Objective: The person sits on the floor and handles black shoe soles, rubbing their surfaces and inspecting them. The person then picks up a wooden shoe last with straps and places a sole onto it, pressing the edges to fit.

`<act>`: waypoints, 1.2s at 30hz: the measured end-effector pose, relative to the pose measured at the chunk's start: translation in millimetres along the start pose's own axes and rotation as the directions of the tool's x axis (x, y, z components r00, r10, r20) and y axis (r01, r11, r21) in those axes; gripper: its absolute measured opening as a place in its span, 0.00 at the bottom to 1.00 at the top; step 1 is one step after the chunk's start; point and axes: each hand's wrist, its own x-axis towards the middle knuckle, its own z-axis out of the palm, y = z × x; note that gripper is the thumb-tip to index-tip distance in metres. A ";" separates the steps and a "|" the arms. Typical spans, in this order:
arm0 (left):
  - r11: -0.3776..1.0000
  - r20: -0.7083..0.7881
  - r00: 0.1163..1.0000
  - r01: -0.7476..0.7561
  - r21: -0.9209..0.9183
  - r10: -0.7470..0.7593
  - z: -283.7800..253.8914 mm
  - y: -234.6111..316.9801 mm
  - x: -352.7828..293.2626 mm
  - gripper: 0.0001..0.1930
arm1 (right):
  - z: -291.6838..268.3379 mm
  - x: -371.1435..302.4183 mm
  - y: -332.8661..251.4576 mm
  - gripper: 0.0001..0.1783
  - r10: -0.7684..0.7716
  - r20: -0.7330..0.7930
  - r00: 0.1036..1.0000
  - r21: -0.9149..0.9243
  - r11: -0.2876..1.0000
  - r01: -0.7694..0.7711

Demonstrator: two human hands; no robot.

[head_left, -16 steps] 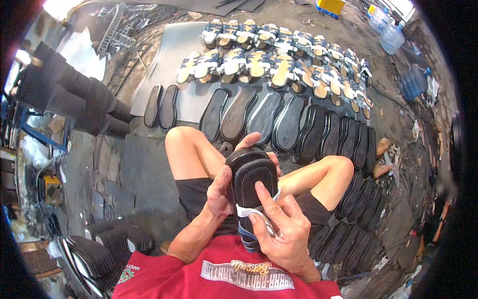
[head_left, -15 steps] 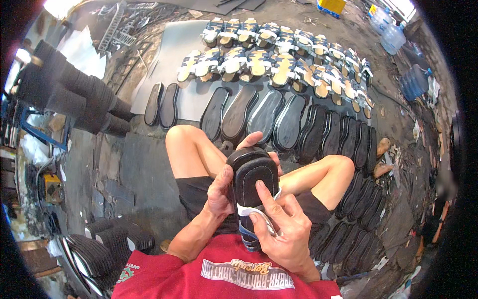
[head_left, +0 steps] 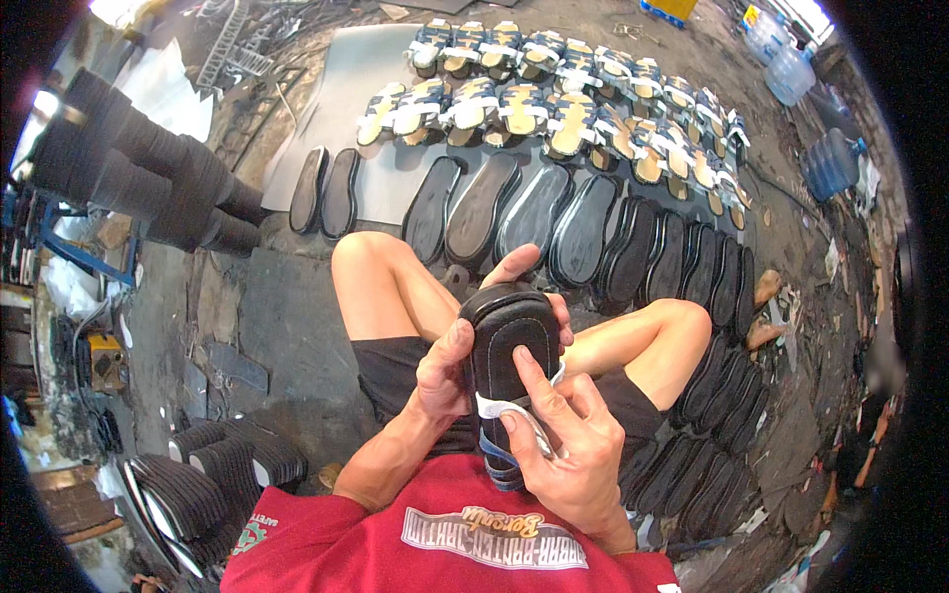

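Note:
A black sandal (head_left: 506,358) with a stitched footbed lies over my lap, heel end away from me. My left hand (head_left: 443,374) is wrapped round its heel half, thumb along the left edge and fingers coming up past the heel and far side. My right hand (head_left: 578,435) grips the sandal's right side. Its index fingertip rests on the footbed and its thumb is by the white strap (head_left: 490,406). Blue straps (head_left: 501,468) show at the end nearest me. The sandal's underside and some fingers of both hands are hidden.
Beyond my knees stand rows of black soles (head_left: 534,212) and strapped sandals (head_left: 521,109), partly on a grey sheet (head_left: 341,74). More soles (head_left: 687,484) lie at right. Stacked dark soles (head_left: 129,163) rise at left, with others (head_left: 213,465) lower left. Blue water jugs (head_left: 830,166) stand far right.
The view has shifted a little, so the floor items sit slightly higher. Both hands keep nearly the same hold, and the right index fingertip stays on the footbed.

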 end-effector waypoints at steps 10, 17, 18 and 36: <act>1.000 0.017 1.000 0.004 0.004 -0.004 -1.4 -3.1 -1.4 0.57 | -2.9 -1.4 -1.6 0.37 0.017 0.009 1.000 0.028 0.999 -0.017; 0.994 -0.007 1.000 0.000 0.112 0.001 -4.6 -1.3 -7.1 0.56 | -5.9 -1.6 -1.7 0.36 0.061 0.064 0.996 0.062 0.996 -0.065; 0.995 0.014 1.000 -0.008 0.099 0.007 -4.9 -1.3 -7.0 0.57 | -6.2 -1.6 -1.9 0.36 0.068 0.074 0.995 0.063 0.995 -0.072; 0.457 0.032 0.970 -0.142 0.878 0.240 -5.6 10.7 -2.6 0.41 | -9.7 3.2 16.4 0.35 0.045 0.034 0.998 -0.008 0.999 -0.044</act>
